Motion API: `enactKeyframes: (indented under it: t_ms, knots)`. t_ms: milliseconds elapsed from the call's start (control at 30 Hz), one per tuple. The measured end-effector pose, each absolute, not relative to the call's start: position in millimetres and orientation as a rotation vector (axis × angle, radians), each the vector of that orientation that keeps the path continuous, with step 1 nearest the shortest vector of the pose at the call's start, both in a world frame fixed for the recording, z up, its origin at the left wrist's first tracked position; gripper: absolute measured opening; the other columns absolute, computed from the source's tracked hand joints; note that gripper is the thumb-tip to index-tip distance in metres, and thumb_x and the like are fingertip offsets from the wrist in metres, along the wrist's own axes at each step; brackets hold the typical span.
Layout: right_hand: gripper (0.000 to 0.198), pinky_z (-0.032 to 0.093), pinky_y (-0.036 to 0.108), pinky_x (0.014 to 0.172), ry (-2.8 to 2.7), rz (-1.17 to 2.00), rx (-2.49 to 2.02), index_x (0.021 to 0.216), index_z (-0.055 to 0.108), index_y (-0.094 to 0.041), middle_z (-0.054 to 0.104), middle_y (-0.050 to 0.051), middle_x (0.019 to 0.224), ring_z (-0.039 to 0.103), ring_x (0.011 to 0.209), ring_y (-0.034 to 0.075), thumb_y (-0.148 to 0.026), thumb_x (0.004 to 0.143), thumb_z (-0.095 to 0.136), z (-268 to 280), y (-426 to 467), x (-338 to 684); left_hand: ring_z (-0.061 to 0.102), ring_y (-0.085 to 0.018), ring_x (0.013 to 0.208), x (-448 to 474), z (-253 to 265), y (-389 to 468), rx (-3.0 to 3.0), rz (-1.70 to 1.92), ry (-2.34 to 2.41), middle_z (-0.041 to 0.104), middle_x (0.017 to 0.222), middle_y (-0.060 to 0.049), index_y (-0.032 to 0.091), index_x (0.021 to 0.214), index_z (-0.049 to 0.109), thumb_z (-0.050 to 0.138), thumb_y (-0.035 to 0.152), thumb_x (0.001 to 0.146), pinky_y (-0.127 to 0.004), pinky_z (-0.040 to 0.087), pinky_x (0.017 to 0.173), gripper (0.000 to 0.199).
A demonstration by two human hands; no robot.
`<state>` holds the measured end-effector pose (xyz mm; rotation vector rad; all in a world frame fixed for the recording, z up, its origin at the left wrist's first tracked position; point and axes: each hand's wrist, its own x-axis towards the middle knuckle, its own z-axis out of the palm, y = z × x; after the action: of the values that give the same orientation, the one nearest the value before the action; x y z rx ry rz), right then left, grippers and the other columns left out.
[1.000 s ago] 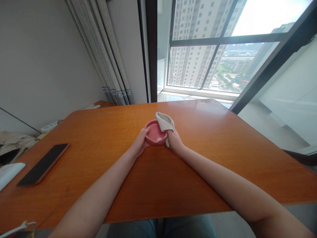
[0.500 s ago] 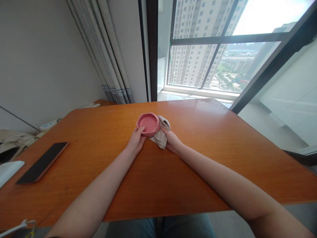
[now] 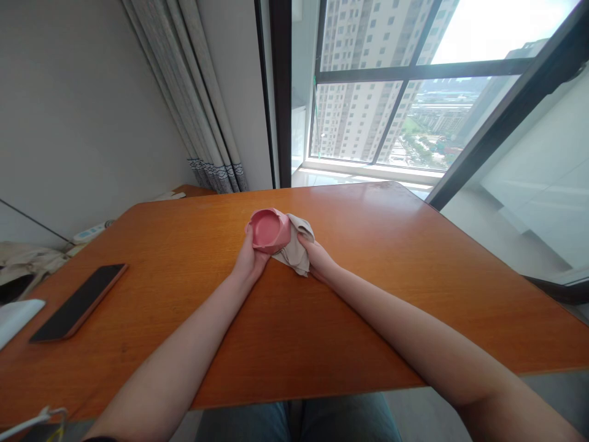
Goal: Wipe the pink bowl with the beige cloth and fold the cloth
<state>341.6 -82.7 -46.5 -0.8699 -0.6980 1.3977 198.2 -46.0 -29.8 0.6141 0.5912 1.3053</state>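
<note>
A pink bowl [image 3: 267,229] with a wavy rim is tilted toward the left above the middle of the wooden table [image 3: 294,344]. My left hand [image 3: 250,258] grips it at its left and lower side, thumb near the rim. A light grey-beige cloth [image 3: 297,252] lies against the bowl's right outer side and hangs down below it. My right hand [image 3: 316,255] is closed on the cloth, thumb on top; some of its fingers are hidden behind the fabric.
A dark phone-like slab [image 3: 79,302] with a reddish edge lies at the table's left. Beyond it are a white object [image 3: 18,319] and crumpled fabric [image 3: 27,261]. A white cable [image 3: 37,420] is at the lower left corner. A curtain and window stand behind.
The bowl has tipped further to the left, showing more of its right outer side. My left hand has shifted slightly left with it. The cloth still touches the bowl.
</note>
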Motion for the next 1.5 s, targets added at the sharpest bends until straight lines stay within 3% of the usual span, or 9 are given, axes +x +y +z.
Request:
enactKeyframes:
  t_ms: [100, 200, 467, 667, 800, 967, 1267, 1500]
  knots:
    - [0.034, 0.046, 0.038, 0.099, -0.660, 1.462, -0.863, 0.106, 0.063, -0.021, 0.068, 0.004, 0.112, 0.060, 0.109, 0.023, -0.036, 0.076, 0.065, -49.0, -81.7, 342.0, 0.059, -0.017, 0.101, 197.3, -30.5, -43.7, 0.637, 1.320, 0.708, 0.065, 0.109, -0.005, 0.018, 0.103, 0.062, 0.063, 0.033, 0.080, -0.028, 0.050, 0.087, 0.028]
    - [0.038, 0.046, 0.039, 0.098, -0.658, 1.409, -0.854, 0.108, 0.062, -0.022, 0.068, 0.004, 0.112, 0.060, 0.110, 0.024, -0.038, 0.074, 0.067, -49.0, -81.4, 342.6, 0.060, -0.015, 0.094, 198.6, -33.0, -47.5, 0.765, 1.254, 0.805, 0.064, 0.108, -0.005, 0.020, 0.105, 0.061, 0.069, 0.027, 0.074, -0.023, 0.051, 0.077, 0.033]
    - [0.038, 0.046, 0.039, 0.098, -0.661, 1.310, -0.922, 0.106, 0.061, -0.023, 0.067, 0.003, 0.113, 0.059, 0.111, 0.022, -0.043, 0.074, 0.067, -49.4, -80.6, 343.2, 0.057, -0.012, 0.075, 195.8, -33.1, -48.6, 0.785, 1.154, 0.968, 0.063, 0.094, -0.003, 0.018, 0.102, 0.059, 0.061, 0.036, 0.078, -0.021, 0.049, 0.059, 0.030]
    - [0.038, 0.047, 0.039, 0.098, -0.721, 1.441, -0.910, 0.108, 0.061, -0.024, 0.067, 0.003, 0.112, 0.059, 0.110, 0.023, -0.041, 0.075, 0.066, -48.2, -81.8, 341.6, 0.061, -0.016, 0.088, 198.3, -29.2, -49.7, 0.623, 1.256, 0.770, 0.066, 0.105, -0.002, 0.022, 0.107, 0.060, 0.052, 0.037, 0.083, -0.028, 0.052, 0.072, 0.029]
    - [0.039, 0.046, 0.040, 0.098, -0.710, 1.399, -0.939, 0.109, 0.061, -0.024, 0.068, 0.002, 0.111, 0.060, 0.109, 0.023, -0.041, 0.074, 0.067, -50.9, -81.8, 341.3, 0.062, -0.015, 0.090, 196.9, -29.0, -46.7, 0.698, 1.306, 0.720, 0.068, 0.101, -0.003, 0.017, 0.102, 0.063, 0.057, 0.026, 0.079, -0.025, 0.050, 0.080, 0.026]
    - [0.040, 0.045, 0.039, 0.099, -0.735, 1.339, -0.933, 0.109, 0.061, -0.024, 0.067, 0.003, 0.113, 0.059, 0.111, 0.022, -0.045, 0.075, 0.065, -52.1, -82.2, 342.0, 0.062, -0.013, 0.081, 195.3, -29.7, -46.6, 0.653, 1.205, 0.820, 0.069, 0.092, -0.004, 0.014, 0.097, 0.065, 0.056, 0.025, 0.079, -0.023, 0.049, 0.074, 0.023]
    - [0.034, 0.049, 0.038, 0.095, -0.651, 1.443, -0.931, 0.107, 0.062, -0.021, 0.069, 0.004, 0.110, 0.062, 0.107, 0.022, -0.038, 0.077, 0.064, -44.4, -83.0, 341.6, 0.061, -0.016, 0.094, 197.6, -28.0, -48.4, 0.674, 1.237, 0.734, 0.067, 0.106, -0.004, 0.017, 0.108, 0.061, 0.054, 0.031, 0.082, -0.027, 0.049, 0.082, 0.030]
    - [0.034, 0.050, 0.038, 0.093, -0.620, 1.411, -0.960, 0.104, 0.063, -0.021, 0.068, 0.005, 0.111, 0.060, 0.110, 0.024, -0.043, 0.079, 0.060, -46.6, -81.7, 345.5, 0.060, -0.014, 0.083, 194.2, -23.2, -51.7, 0.750, 1.121, 0.856, 0.066, 0.099, -0.003, 0.019, 0.105, 0.060, 0.060, 0.025, 0.076, -0.024, 0.049, 0.069, 0.030]
